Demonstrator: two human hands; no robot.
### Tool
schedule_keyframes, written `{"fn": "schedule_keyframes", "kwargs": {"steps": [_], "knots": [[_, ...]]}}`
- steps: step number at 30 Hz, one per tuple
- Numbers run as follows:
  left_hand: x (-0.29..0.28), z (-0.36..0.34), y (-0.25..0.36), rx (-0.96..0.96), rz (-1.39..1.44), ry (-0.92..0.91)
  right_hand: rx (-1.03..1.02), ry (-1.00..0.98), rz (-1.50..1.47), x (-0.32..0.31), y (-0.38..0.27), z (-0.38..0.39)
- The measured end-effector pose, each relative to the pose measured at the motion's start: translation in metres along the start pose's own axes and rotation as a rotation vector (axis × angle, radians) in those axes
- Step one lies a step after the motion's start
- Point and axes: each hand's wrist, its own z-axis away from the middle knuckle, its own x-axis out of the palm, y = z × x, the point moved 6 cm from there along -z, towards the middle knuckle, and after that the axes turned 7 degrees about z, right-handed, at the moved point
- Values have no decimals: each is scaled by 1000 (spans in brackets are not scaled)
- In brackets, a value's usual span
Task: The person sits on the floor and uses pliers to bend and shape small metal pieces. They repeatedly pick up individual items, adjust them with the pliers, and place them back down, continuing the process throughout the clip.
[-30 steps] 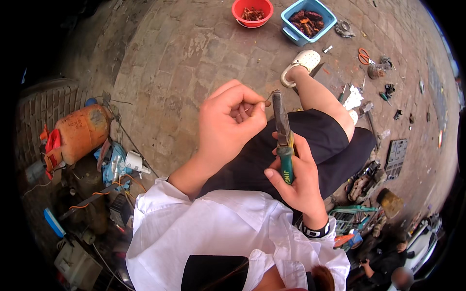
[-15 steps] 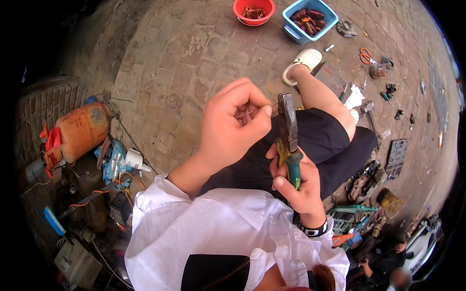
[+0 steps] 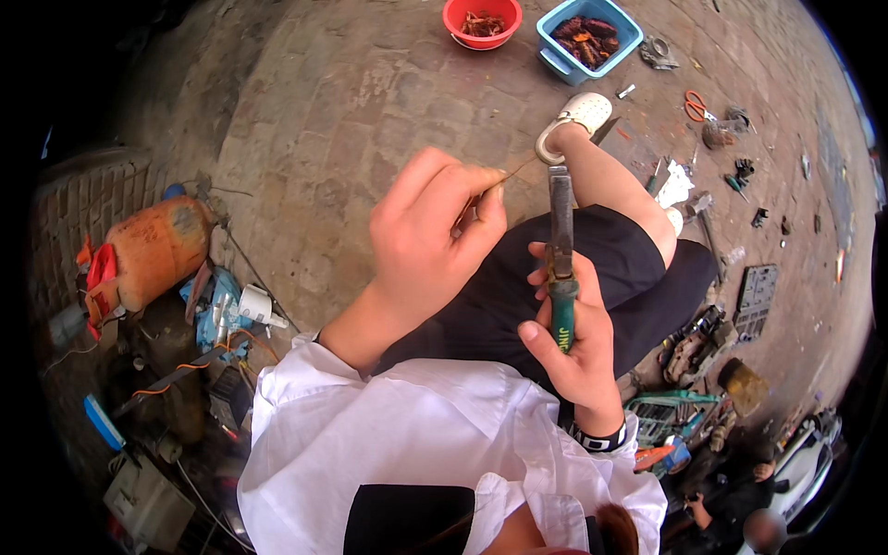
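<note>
Between its thumb and forefinger my left hand point(image 3: 427, 231) pinches a thin wire point(image 3: 524, 167), which sticks out to the right toward the plier jaws. Whether the wire touches the jaws is too fine to tell. My right hand point(image 3: 585, 347) is wrapped round the green handles of a pair of pliers point(image 3: 561, 215), held upright with the worn metal jaws pointing away from me. The jaws are seen edge-on, and part of the handles is hidden by my fingers. Both hands are raised over my lap in black shorts point(image 3: 472, 319).
Beyond my foot stand a red bowl point(image 3: 482, 22) and a blue basin point(image 3: 552, 61) with reddish-brown pieces in them. Orange-handled scissors point(image 3: 696, 106) and scattered tools lie right. An orange gas cylinder point(image 3: 157, 250) is at left. Another person point(image 3: 740, 504) is at lower right.
The pliers have turned from a broad side view to edge-on and shifted slightly right. My left hand has drawn a little left, showing more of the wire.
</note>
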Motion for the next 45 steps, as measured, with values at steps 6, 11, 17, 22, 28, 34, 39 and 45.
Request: {"fn": "schedule_keyframes", "kwargs": {"steps": [6, 11, 17, 22, 28, 34, 39, 45], "knots": [[5, 0, 2, 4, 17, -1, -70, 47, 124, 11, -2, -2], [3, 0, -2, -151, 122, -41, -56, 43, 120, 16, 4, 0], [12, 7, -26, -503, 598, -79, -85, 48, 154, 20, 0, -1], [23, 16, -39, -829, 1058, -141, -93, 43, 190, 21, -1, -1], [30, 18, -41, -963, 1212, -183, -84, 51, 187, 22, -2, -1], [27, 16, -42, -848, 1070, -229, -27, -3, 71, 23, -1, 1], [24, 11, -32, -604, 908, -175, -42, -19, -23, 25, -3, -1], [11, 1, -23, -400, 427, -208, 0, -93, -315, 31, 5, 1]]}}
